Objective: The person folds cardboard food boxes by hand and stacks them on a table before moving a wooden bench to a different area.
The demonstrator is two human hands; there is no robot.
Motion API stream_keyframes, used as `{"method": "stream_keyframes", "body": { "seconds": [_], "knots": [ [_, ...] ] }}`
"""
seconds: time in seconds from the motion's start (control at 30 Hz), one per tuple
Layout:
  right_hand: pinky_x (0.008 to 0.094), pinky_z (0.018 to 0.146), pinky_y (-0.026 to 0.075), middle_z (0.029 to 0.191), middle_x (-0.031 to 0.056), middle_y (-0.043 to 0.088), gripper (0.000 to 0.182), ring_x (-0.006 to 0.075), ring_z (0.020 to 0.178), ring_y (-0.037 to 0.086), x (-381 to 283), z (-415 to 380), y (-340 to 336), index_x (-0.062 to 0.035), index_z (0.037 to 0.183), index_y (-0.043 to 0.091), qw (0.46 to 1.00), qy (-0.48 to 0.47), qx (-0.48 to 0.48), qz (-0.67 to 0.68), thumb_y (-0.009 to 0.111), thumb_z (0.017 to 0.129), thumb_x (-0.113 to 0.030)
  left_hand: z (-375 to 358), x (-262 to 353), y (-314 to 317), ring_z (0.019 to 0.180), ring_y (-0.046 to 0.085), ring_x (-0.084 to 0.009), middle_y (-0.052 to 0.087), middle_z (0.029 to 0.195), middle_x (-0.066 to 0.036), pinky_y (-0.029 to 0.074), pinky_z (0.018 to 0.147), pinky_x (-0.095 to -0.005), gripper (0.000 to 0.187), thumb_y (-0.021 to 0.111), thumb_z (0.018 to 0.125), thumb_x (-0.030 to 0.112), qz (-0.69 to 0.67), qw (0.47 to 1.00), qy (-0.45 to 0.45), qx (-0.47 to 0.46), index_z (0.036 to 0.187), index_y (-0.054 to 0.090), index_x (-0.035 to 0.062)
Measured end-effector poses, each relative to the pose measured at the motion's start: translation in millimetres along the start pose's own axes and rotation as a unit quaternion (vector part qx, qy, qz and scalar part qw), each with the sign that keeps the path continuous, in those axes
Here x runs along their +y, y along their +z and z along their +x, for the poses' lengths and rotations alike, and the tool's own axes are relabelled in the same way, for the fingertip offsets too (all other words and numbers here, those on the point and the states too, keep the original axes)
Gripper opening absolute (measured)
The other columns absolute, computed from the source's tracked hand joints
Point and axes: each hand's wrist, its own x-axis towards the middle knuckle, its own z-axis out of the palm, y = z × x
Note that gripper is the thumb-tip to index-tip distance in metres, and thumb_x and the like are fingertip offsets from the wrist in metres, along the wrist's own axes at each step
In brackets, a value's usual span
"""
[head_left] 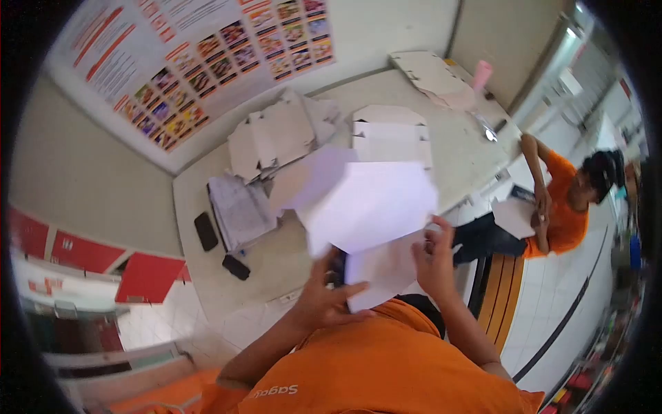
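Note:
A white cardboard box blank [376,207] is in front of my body, bent across a fold. Its upper panel tilts up over the table, and a lower panel [386,265] comes down towards my shirt. My left hand [329,297] grips the lower left side, its thumb lying over the panel. At the right edge, my right hand [433,255] has its fingers curled around the cardboard, with a ring on one finger. Part of the left fingers is hidden behind the sheet.
Stacked cardboard blanks [276,134] lie on the table [207,276], with another flat blank [392,131] beyond. Papers [241,210], a black phone [205,231] and a small black object [236,268] lie left. A co-worker [565,200] sits at right holding cardboard, by a wooden bench [500,297].

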Motion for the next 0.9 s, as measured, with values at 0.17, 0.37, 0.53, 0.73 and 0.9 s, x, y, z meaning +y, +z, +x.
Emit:
{"method": "stream_keyframes", "body": {
  "seconds": [0.17,0.37,0.53,0.73,0.9],
  "knots": [
    [0.0441,0.091,0.052,0.104,0.0186,0.065,0.034,0.0349,0.107,0.065,84.8,101.2,33.5,0.0059,0.12,0.054,0.932,-0.038,-0.012,0.361,0.067,0.093,-0.011,23.5,1.6,21.3,0.135,0.045,-0.048,0.028,0.159,-0.029,0.05,0.104,-0.0508,0.048,0.089,0.078,0.039,0.104,0.988,0.107,0.029,0.122,0.072,0.0325],
    [0.0477,0.092,0.053,0.116,0.0304,0.069,0.052,0.047,0.109,0.066,0.6,190.1,82.1,0.0071,0.114,0.064,0.95,-0.162,-0.108,-0.246,0.08,0.084,-0.033,5.1,-103.7,0.2,0.111,0.055,-0.0297,0.051,0.131,-0.017,0.048,0.095,-0.0356,0.058,0.078,0.088,0.02,0.066,0.926,-0.205,0.31,0.14,0.054,0.0103],
    [0.0501,0.09,0.054,0.11,0.0313,0.07,0.057,0.0493,0.105,0.067,38.1,228.5,127.3,0.0071,0.121,0.06,0.917,-0.201,-0.153,-0.307,0.081,0.083,-0.031,-9.6,-179.7,-20.2,0.095,0.058,-0.0259,0.057,0.119,-0.015,0.052,0.082,-0.0383,0.051,0.077,0.085,0.016,0.114,0.943,-0.228,0.215,0.134,0.06,0.0157],
    [0.0522,0.097,0.053,0.116,0.0324,0.068,0.053,0.0485,0.112,0.065,50.5,230.6,129.6,0.0053,0.122,0.057,0.883,-0.239,-0.192,-0.356,0.079,0.084,-0.024,-15.0,-192.8,-32.2,0.082,0.064,-0.0292,0.062,0.114,-0.013,0.055,0.077,-0.0421,0.045,0.078,0.079,0.026,0.151,0.946,-0.241,0.157,0.12,0.065,0.013],
    [0.0516,0.1,0.051,0.117,0.0327,0.067,0.049,0.0477,0.114,0.063,28.7,224.3,133.2,0.0062,0.12,0.057,0.854,-0.143,-0.247,-0.434,0.076,0.084,-0.021,-14.2,-197.8,-35.5,0.084,0.067,-0.0312,0.066,0.108,-0.013,0.056,0.077,-0.0437,0.05,0.08,0.074,0.032,0.166,0.935,-0.278,0.145,0.117,0.065,0.0123]
  ]
}}
